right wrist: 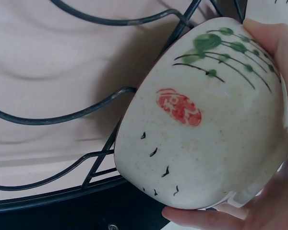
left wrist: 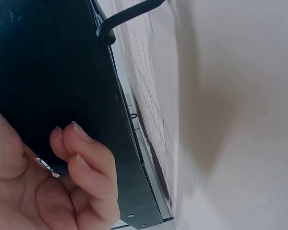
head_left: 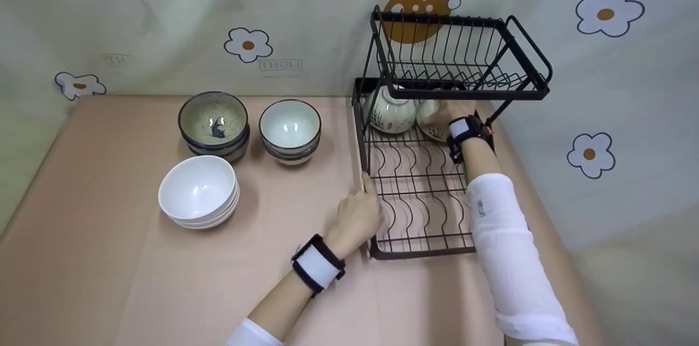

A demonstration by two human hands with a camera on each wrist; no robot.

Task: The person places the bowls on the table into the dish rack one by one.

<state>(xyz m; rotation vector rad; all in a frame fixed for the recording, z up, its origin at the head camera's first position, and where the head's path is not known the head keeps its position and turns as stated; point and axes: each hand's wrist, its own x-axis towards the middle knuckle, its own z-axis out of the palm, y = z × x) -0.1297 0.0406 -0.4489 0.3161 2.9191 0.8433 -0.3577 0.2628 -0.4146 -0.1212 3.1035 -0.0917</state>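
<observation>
A black two-tier dish rack stands on the table. Under its upper tier, my right hand holds an upside-down patterned bowl by its base, thumb and fingers spread round its sides. The bowl's rim meets the wires of the lower tier in the right wrist view. Left of it, a similar bowl sits upside down on the same tier. My left hand grips the rack's left side near the front, one finger lying along the rail. Curled fingers show against the black side panel in the left wrist view.
Left of the rack are stacked olive-green bowls, stacked pale-green bowls with dark rims, and stacked white bowls. The rack's upper tier overhangs the back. A patterned cloth hangs behind the table.
</observation>
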